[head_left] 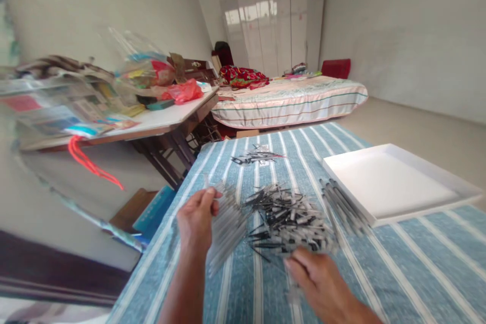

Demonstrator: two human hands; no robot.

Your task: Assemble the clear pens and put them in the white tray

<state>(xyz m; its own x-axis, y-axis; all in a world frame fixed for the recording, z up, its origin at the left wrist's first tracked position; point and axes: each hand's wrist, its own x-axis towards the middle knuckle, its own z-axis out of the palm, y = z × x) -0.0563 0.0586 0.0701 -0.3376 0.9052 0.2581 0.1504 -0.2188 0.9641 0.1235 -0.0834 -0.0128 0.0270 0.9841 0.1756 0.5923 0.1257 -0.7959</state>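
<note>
My left hand (pixel 197 215) is closed in a pinch above a bundle of clear pen barrels (pixel 227 230). A faint see-through tip, apparently of a clear pen barrel, sticks up past its fingers. At the near edge of a heap of black and clear pen parts (pixel 290 215), my right hand (pixel 321 281) has thumb and fingers pressed together. A thin dark stick leads towards those fingers, and a pale blur shows below them; what they hold is unclear. Right of the heap lies a row of grey pens (pixel 345 207).
A shallow white box lid (pixel 406 187) rests at the right on the blue striped cloth (pixel 429 263). Farther back lies a small group of dark pen parts (pixel 256 156). A cluttered desk (pixel 152 120) stands left, a bed (pixel 292 101) beyond.
</note>
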